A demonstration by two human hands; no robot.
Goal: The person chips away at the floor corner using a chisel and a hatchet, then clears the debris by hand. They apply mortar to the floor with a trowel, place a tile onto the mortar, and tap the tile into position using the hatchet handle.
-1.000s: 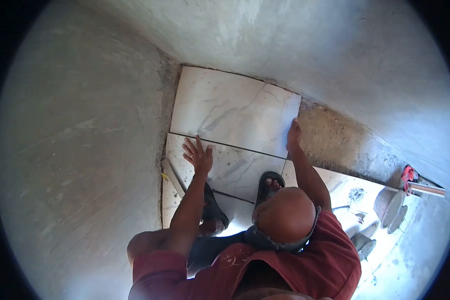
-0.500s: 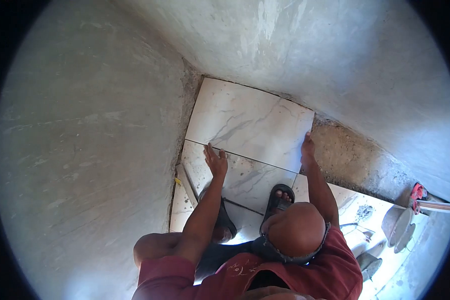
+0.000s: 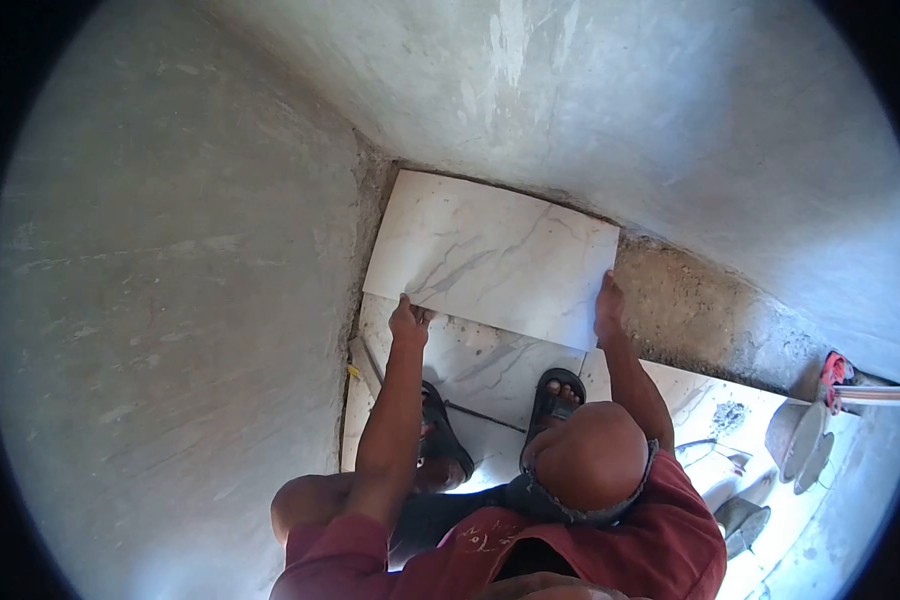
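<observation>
A large white floor tile with grey veins (image 3: 500, 255) lies in the corner between two walls, its near edge slightly raised over the neighbouring tile. My left hand (image 3: 409, 322) grips that near edge close to its left end, thumb on top and fingers curled underneath. At the tile's right edge, my right hand (image 3: 609, 308) holds the side; part of its fingers is hidden. Nearer to me is a laid tile (image 3: 480, 365) with grey specks of dirt, where my sandalled feet stand.
Bare rough mortar (image 3: 685, 300) stretches right of the held tile along the wall. A thin dark rod (image 3: 485, 416) lies between my feet. A wooden strip (image 3: 366, 368) leans by the left wall. Red-handled tools (image 3: 836, 378) and a trowel-like metal piece (image 3: 742, 525) lie at right.
My left hand has gone from resting open at the joint to gripping the tile's near edge. That edge has risen and the tile has shifted slightly. My right hand stays at the right edge.
</observation>
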